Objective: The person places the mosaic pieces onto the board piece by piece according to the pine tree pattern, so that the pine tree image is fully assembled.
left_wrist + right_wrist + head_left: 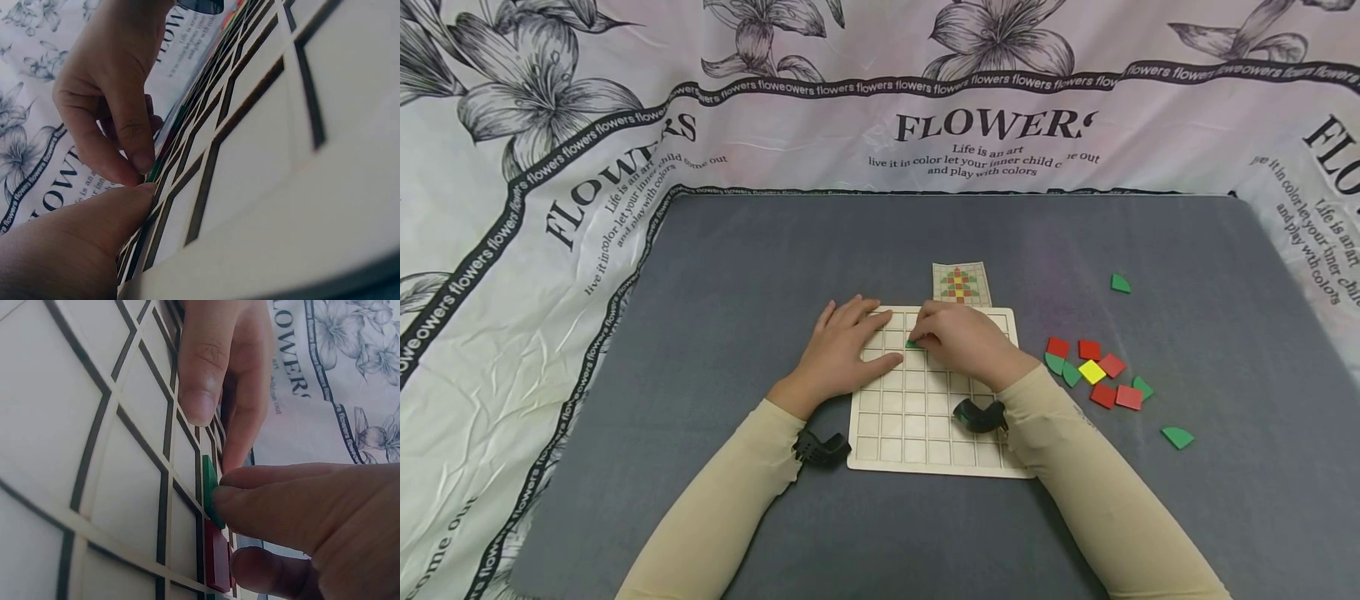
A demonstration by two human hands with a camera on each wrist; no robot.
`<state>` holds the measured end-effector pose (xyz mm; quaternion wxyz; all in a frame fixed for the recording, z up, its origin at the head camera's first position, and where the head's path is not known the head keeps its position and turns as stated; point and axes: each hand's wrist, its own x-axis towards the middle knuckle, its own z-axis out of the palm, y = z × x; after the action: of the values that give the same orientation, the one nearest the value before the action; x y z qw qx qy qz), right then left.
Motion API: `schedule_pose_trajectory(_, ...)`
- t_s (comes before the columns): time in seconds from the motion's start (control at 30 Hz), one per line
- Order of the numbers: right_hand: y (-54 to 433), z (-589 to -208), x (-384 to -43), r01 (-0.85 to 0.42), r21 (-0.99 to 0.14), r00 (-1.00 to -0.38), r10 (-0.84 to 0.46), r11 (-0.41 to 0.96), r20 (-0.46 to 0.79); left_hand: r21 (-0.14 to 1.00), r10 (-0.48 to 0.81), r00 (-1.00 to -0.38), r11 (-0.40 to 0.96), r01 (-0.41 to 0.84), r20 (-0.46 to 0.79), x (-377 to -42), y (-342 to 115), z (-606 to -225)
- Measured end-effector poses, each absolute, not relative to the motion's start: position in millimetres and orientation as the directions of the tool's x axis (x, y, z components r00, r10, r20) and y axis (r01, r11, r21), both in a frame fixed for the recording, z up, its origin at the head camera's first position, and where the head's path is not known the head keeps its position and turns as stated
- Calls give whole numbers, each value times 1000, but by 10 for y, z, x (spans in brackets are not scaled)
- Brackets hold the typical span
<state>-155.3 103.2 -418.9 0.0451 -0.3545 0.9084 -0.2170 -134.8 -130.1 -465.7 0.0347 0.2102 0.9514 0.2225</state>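
A pale wooden grid board (913,425) lies on the table, its square cells marked off by raised strips. My left hand (842,346) rests on its left edge, fingers spread. With thumb and fingertips, my right hand (966,342) pinches a green quarter-round tile (212,490) at a cell in the upper part of the board. Beside that tile a red square tile (217,556) sits on the grid, under the right hand. The right hand hides much of the board's top right in the head view.
A pattern card (961,283) showing a tree of coloured squares lies behind the board. Loose tiles are scattered to the right: several red squares (1129,397), a yellow square (1092,372) and several green quarter-rounds (1177,437). A flower-print cloth (820,142) surrounds the grey table (775,250).
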Motion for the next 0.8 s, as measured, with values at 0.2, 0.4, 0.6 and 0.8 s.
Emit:
schedule_pose_trajectory(0.2, 1076, -4166, -1556, -624, -434, -743, -666, 650, 71, 444, 415, -910, 812, 380, 20, -1351, -1292, -4640)
schedule_pose_trajectory(0.4, 1163, -4134, -1549, -596, -444, -769, -634, 670, 76, 442, 415, -910, 813, 379, 15, -1351, -1290, -4632)
schedule_pose_trajectory(0.6, 1273, -4091, -1530, -527, -439, -817, -576, 727, 28, 439, 414, -910, 815, 377, 13, -1348, -1293, -4630)
schedule_pose_trajectory(0.8, 1433, -4045, -1501, -514, -436, -832, -553, 739, 43, 453, 411, -911, 811, 372, 12, -1345, -1289, -4620)
